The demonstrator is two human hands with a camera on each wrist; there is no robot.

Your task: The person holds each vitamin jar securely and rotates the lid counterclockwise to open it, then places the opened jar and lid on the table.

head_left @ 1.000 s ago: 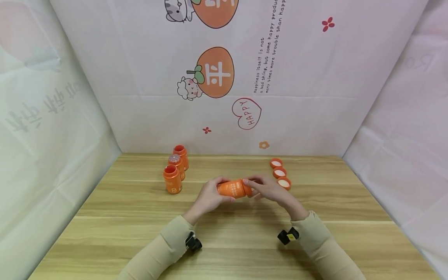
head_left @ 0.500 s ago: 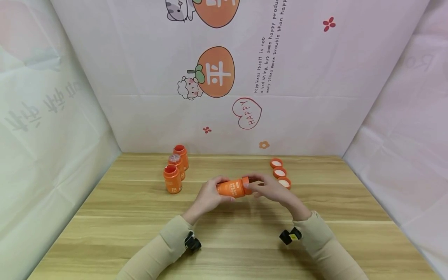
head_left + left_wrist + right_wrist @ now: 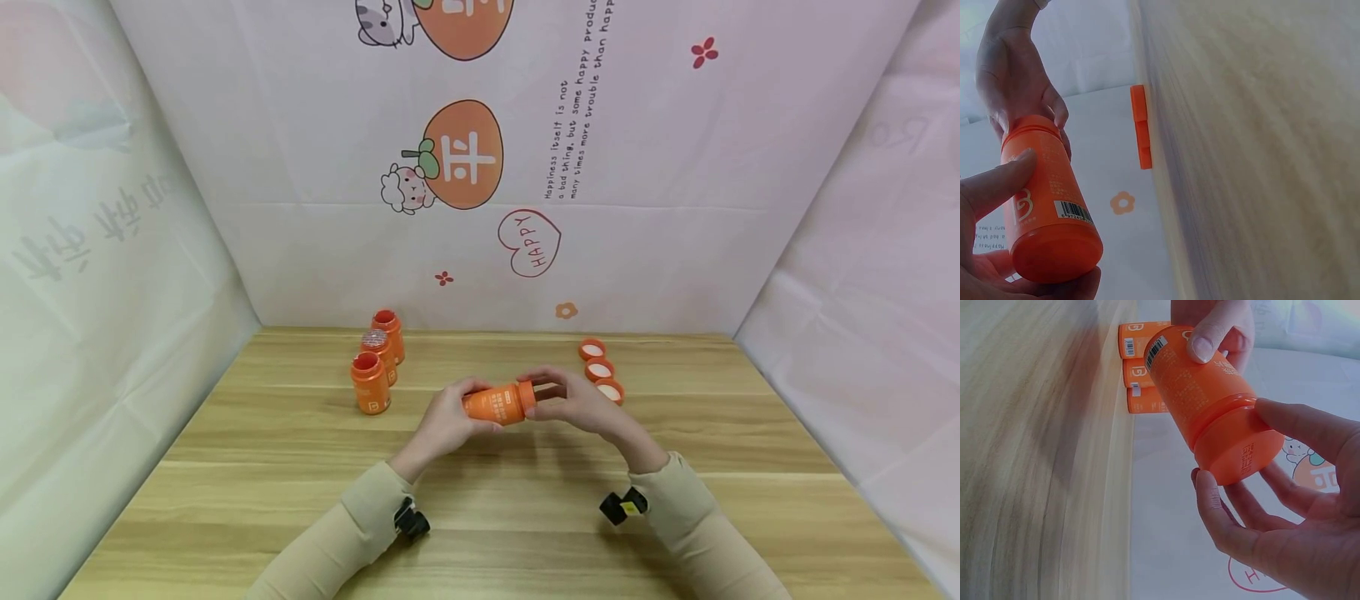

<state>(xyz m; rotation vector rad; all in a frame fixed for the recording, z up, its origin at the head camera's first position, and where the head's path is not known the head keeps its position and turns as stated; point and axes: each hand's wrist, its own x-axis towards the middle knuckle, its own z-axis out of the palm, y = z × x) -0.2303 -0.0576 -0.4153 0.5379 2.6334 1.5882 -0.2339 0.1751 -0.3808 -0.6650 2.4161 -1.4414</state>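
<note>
An orange plastic bottle (image 3: 495, 405) with pale print lies tilted nearly sideways above the table, cap end to the right. My left hand (image 3: 441, 422) grips its body from the base end, the thumb lying along the label in the left wrist view. On the bottle's neck sits an orange screw cap (image 3: 1238, 449) with raised lettering on its top. My right hand (image 3: 583, 407) holds this cap by its edge, thumb on one side and fingertips on the other. A barcode shows low on the bottle's side in both wrist views.
Back left, three orange bottles stand uncapped in a row: a front bottle (image 3: 371, 387), a foil-topped middle bottle (image 3: 387, 365) and a rear bottle (image 3: 393, 340). Three loose caps (image 3: 599, 370) lie inner side up at back right. Printed white cloth (image 3: 645, 250) walls the wooden table (image 3: 517, 533).
The right hand's fingers have shifted round the cap, spreading from a closer hold to a grip at its edge. The left hand and bottle have stayed nearly still.
</note>
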